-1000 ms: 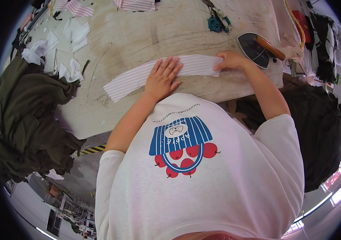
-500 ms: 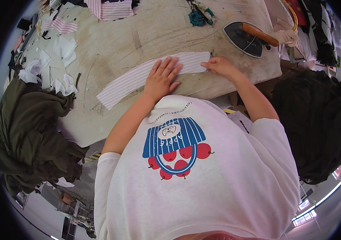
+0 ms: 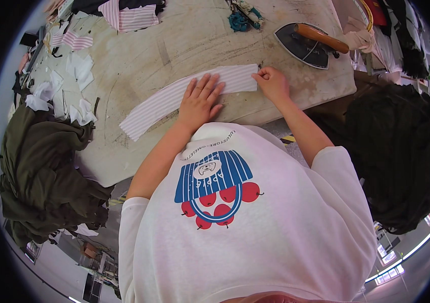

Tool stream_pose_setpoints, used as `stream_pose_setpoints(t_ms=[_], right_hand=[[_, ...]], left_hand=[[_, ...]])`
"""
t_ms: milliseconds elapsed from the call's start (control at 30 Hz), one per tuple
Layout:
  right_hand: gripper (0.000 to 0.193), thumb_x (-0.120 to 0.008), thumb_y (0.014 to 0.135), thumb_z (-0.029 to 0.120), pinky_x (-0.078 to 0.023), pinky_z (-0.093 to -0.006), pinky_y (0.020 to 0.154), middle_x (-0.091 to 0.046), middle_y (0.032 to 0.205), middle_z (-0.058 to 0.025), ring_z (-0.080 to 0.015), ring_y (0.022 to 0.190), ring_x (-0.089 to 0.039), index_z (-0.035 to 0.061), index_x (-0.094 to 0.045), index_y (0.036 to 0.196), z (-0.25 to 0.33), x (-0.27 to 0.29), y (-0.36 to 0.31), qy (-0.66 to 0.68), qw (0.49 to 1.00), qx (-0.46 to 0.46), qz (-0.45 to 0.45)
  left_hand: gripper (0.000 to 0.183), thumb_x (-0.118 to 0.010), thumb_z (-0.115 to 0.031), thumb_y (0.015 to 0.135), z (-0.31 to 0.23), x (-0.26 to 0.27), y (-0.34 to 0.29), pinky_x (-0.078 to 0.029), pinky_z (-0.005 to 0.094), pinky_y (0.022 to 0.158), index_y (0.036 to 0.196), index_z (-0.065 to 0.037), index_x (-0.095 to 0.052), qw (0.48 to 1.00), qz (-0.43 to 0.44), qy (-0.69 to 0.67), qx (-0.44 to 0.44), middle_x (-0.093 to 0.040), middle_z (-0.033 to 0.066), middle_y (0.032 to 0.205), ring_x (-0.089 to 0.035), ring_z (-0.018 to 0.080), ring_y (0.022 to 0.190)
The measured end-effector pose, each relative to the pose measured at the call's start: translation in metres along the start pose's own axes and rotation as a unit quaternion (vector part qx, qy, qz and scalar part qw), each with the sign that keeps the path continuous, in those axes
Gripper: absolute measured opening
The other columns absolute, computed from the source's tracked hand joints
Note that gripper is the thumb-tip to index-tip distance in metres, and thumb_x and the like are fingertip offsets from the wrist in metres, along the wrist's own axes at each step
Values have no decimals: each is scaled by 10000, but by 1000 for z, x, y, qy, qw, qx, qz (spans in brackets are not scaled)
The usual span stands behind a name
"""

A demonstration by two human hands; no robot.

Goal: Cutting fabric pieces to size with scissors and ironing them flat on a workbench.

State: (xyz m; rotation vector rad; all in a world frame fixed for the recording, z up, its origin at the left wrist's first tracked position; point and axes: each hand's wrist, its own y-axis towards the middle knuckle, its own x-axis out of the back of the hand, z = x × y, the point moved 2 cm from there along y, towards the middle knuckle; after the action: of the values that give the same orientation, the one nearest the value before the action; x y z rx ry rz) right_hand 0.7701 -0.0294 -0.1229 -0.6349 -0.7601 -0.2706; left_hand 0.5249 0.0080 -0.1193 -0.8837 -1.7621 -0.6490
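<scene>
A curved strip of pink-and-white striped fabric (image 3: 150, 110) lies on the table, bending from lower left up to the right. My left hand (image 3: 200, 101) rests flat on the middle of it, fingers spread. At the strip's right end, my right hand (image 3: 272, 84) has thumb and forefinger pinched on the short edge, close to the upper corner. Just beyond that hand, a dark iron (image 3: 303, 48) with an orange-brown handle rests on the table.
Snips with teal cloth wrapping (image 3: 240, 21) lie at the far side. More striped pieces (image 3: 139, 17) and white scraps (image 3: 79, 70) are at the far left. Dark green cloth (image 3: 38, 166) hangs by the table's left edge; a dark cloth heap (image 3: 396, 156) stands at right.
My right hand has shifted its pinch from the lower part of the strip's end up toward the upper corner. My left hand stays on the strip; the view has moved slightly.
</scene>
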Motion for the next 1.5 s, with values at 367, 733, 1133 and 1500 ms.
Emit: stream_pose_setpoints(t_ms=[367, 733, 1133, 1500], right_hand=[[314, -732, 778, 288, -454, -327, 655, -613, 829, -48, -201, 758, -583, 111, -615, 1008, -11, 27, 17, -21, 976, 73, -202], [412, -766, 722, 323, -482, -412, 768, -640, 988, -157, -355, 922, -605, 101, -599, 1026, 30, 158, 78, -314, 913, 263, -1], [341, -720, 734, 205, -529, -433, 647, -578, 953, -158, -319, 853, -623, 71, -513, 969, 156, -37, -96, -322, 847, 393, 154], [393, -763, 670, 140, -515, -401, 686, -562, 1004, -110, -314, 837, -624, 69, -520, 971, 136, -70, -99, -329, 850, 390, 126]], left_hand=[[617, -584, -380, 839, -9, 0, 0, -192, 459, 1125, 1391, -166, -411, 995, -18, 40, 89, -343, 43, 1476, -307, 233, 1363], [609, -569, -333, 862, 18, 18, -65, -187, 471, 1119, 1406, -132, -382, 980, -71, 28, 184, -329, 82, 1480, -302, 264, 1364], [580, -548, -259, 875, 48, 19, -195, -188, 484, 1111, 1408, -109, -375, 949, -108, 60, 290, -324, 108, 1483, -289, 305, 1368], [593, -528, -268, 872, 79, -2, -292, -203, 474, 1109, 1421, -117, -362, 923, -131, 70, 356, -322, 107, 1484, -279, 322, 1369]])
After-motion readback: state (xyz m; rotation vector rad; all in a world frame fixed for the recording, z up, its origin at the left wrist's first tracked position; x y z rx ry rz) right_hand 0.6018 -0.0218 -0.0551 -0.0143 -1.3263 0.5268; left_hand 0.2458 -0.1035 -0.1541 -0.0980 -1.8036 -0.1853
